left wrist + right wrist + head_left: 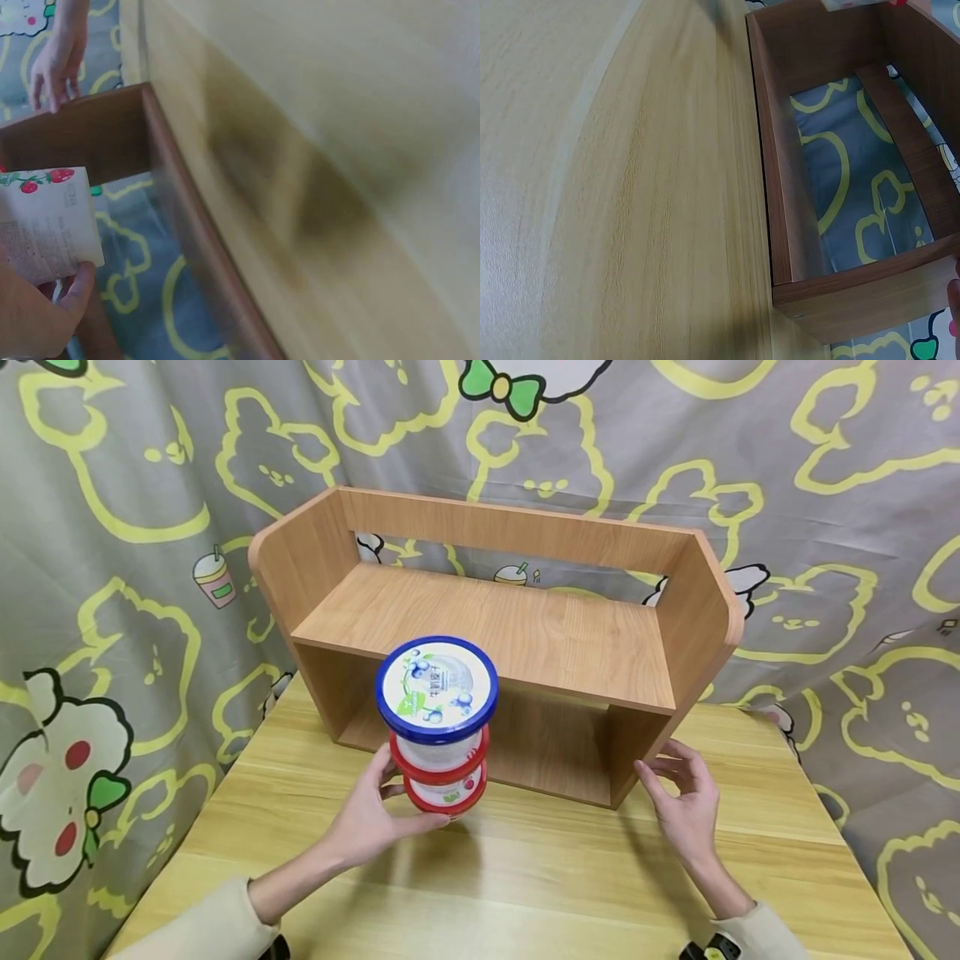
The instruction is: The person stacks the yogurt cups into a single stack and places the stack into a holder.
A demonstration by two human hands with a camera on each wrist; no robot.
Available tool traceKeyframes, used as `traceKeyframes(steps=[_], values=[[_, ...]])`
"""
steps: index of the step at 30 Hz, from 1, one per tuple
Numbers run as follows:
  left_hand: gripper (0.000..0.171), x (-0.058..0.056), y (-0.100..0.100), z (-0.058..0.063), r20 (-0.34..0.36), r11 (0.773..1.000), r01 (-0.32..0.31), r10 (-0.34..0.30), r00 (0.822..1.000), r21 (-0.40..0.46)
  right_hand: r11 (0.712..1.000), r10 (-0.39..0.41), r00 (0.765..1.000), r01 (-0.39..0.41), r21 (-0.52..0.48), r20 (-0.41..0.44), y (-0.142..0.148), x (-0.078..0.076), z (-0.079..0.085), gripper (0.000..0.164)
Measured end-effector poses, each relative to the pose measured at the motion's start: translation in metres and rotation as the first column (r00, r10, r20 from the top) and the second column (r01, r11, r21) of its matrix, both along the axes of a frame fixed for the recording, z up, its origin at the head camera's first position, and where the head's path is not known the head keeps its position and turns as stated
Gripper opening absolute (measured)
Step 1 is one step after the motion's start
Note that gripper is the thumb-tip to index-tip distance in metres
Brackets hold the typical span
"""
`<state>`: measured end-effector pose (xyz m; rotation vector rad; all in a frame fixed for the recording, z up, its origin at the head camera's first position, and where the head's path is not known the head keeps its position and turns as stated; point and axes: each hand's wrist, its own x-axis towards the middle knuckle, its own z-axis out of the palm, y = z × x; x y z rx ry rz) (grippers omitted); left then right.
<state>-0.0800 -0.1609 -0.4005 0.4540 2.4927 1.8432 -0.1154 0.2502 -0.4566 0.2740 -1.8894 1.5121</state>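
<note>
My left hand (375,818) grips a stack of round plastic tubs from below, thumb in front and fingers round the left side. On top is a blue lid (438,685) with blueberry pictures; two red rims (442,770) show under it. In the left wrist view, a white tub (49,225) printed with strawberries sits in the left hand's hold. The stack is held up before a wooden desktop shelf (487,618), overlapping its lower opening. At the shelf's right side panel, my right hand (686,802) touches the front edge with its thumb, fingers along the outer side.
The shelf stands on a light wooden table (540,877), with an upper board and an open lower compartment. Behind and beside it hangs a grey curtain (840,610) with yellow cartoon outlines. Shadows of the hands fall on the tabletop.
</note>
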Motion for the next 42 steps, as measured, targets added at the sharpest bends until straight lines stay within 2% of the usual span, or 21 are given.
traceKeyframes(steps=[6,12,23,30,42], values=[[0.082,-0.008,-0.003,0.025,-0.085,0.999,0.031,-0.029,0.996,0.018,1.0,-0.007,1.0,0.007,0.002,0.0,0.0,0.001,0.0,0.044],[0.078,-0.012,-0.005,0.043,-0.13,1.0,0.029,-0.029,0.991,-0.003,1.0,-0.022,0.999,0.022,-0.001,0.027,0.001,0.0,0.0,0.044],[0.076,-0.017,-0.011,0.066,-0.184,1.0,0.021,-0.023,0.983,-0.012,0.999,-0.025,0.999,0.025,0.03,0.023,0.001,0.001,0.002,0.044],[0.075,-0.021,-0.016,0.08,-0.197,0.999,0.009,-0.015,0.98,-0.031,0.999,-0.035,0.998,0.034,0.03,0.043,0.003,0.0,-0.001,0.044],[0.075,-0.026,-0.019,0.105,-0.217,0.998,-0.008,-0.004,0.976,-0.055,0.999,-0.024,1.0,0.024,0.027,0.012,0.001,0.001,0.0,0.045]])
